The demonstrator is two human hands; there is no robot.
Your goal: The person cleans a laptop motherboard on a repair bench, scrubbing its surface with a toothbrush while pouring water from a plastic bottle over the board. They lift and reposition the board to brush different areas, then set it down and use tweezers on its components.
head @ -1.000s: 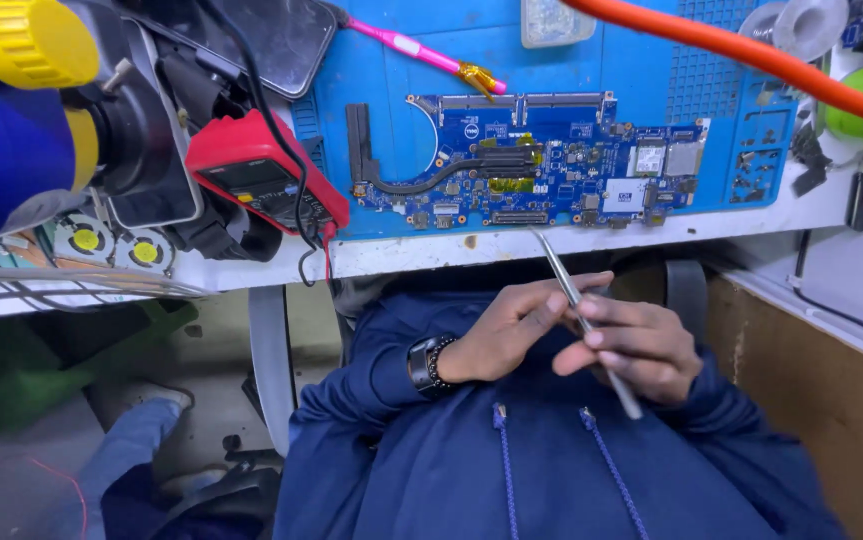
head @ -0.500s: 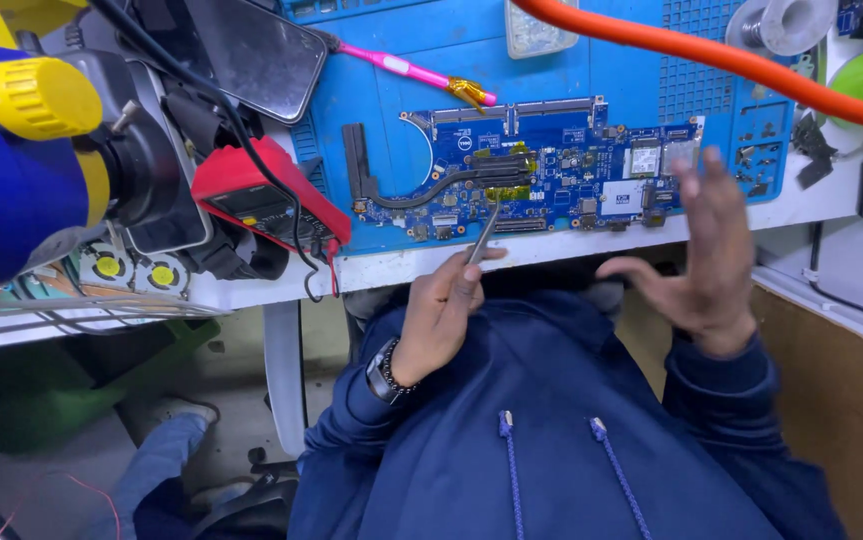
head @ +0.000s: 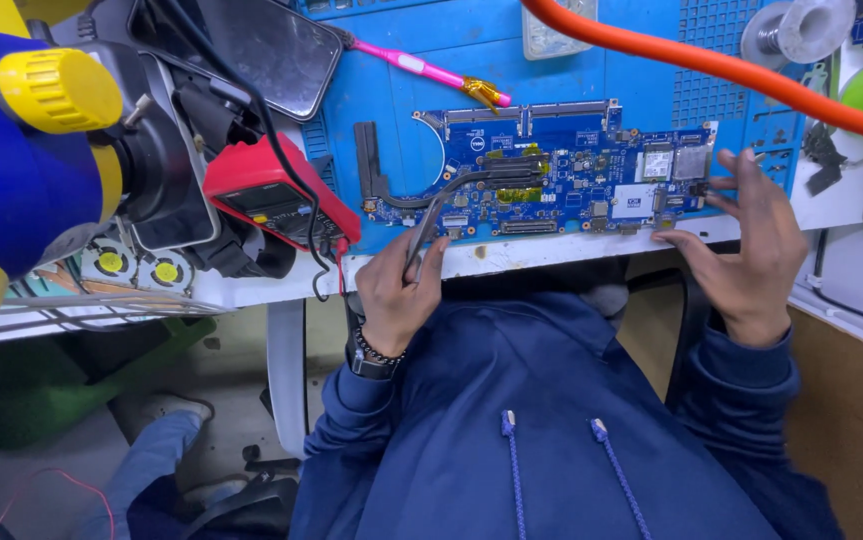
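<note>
Blue circuit board (head: 551, 175), one, lies on the blue mat (head: 391, 110) just beyond both sets of fingers. Left hand (head: 396, 290) pinches one pair of tweezers (head: 423, 225), tips on the board's near-left part. Right hand (head: 751, 250), fingers spread, touches the board's right edge; one red meter (head: 271, 195) sits left.
</note>
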